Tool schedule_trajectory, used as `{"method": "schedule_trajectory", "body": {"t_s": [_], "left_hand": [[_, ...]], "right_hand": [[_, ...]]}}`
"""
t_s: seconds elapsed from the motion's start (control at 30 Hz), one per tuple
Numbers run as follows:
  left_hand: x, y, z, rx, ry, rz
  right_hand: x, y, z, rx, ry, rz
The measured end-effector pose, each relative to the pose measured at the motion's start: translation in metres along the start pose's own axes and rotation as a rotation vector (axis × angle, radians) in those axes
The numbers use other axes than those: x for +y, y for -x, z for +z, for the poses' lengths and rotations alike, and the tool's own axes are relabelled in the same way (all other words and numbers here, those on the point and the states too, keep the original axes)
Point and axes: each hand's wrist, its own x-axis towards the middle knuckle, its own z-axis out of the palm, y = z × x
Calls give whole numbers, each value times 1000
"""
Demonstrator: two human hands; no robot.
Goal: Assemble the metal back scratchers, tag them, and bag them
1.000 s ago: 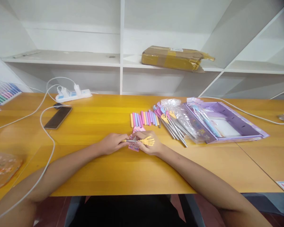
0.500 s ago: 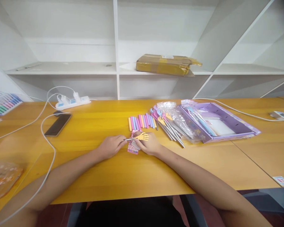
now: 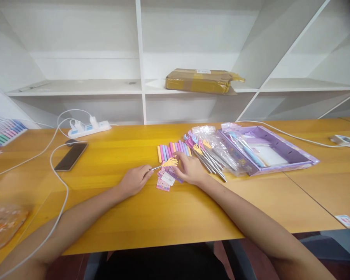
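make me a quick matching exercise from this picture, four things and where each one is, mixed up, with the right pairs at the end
Things:
1. yellow hand-topped stick
2. phone
3. taped parcel
4. row of coloured tubes

Places:
a. up on the white shelf
b. side by side on the table, next to the silver-stemmed sticks
c. in the grasp of the left hand
d. lying near the power strip

Right pairs: 1-c, 2-d, 3-a, 4-b
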Motion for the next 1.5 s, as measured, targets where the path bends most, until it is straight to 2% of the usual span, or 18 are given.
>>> {"method": "schedule_trajectory", "body": {"t_s": [0.13,0.23,0.37,0.53,0.63,0.7,0.8,0.9,1.0,1.07,1.13,1.2,1.27,1.33,1.4,1.5], "left_hand": [[3,1,3,-31,-117,40],[11,1,-2,-89,-273,38],[23,4,-18,-160,-460,-23],[36,11,-34,-158,-552,-5],[36,15,-44,-147,-560,13],[27,18,-57,-125,-560,1],[-7,32,-85,-111,-561,-45],[-47,58,-112,-98,-573,-43],[-71,88,-123,-62,-508,9],[-73,101,-121,-68,-462,32],[-68,108,-117,-74,-440,32],[-64,110,-113,-54,-434,29],[-62,111,-111,-16,-433,28],[-63,113,-110,23,-451,20],[-64,114,-111,53,-484,17],[-63,114,-111,61,-531,37]], "right_hand": [[0,-7,-2,-48,157,-292],[-12,-13,-7,-138,292,-413],[-31,-11,-22,-225,392,-361],[-42,3,-41,-161,462,-376],[-33,12,-54,-84,509,-381],[-13,22,-69,-19,535,-355],[37,55,-105,41,611,-241],[92,107,-147,70,729,-40],[125,158,-175,93,842,189],[130,180,-180,113,844,315],[127,189,-178,109,783,410],[122,189,-173,61,688,528],[119,185,-172,19,618,712],[118,181,-174,31,582,881],[121,179,-179,60,570,947],[126,177,-184,55,586,921]]}}
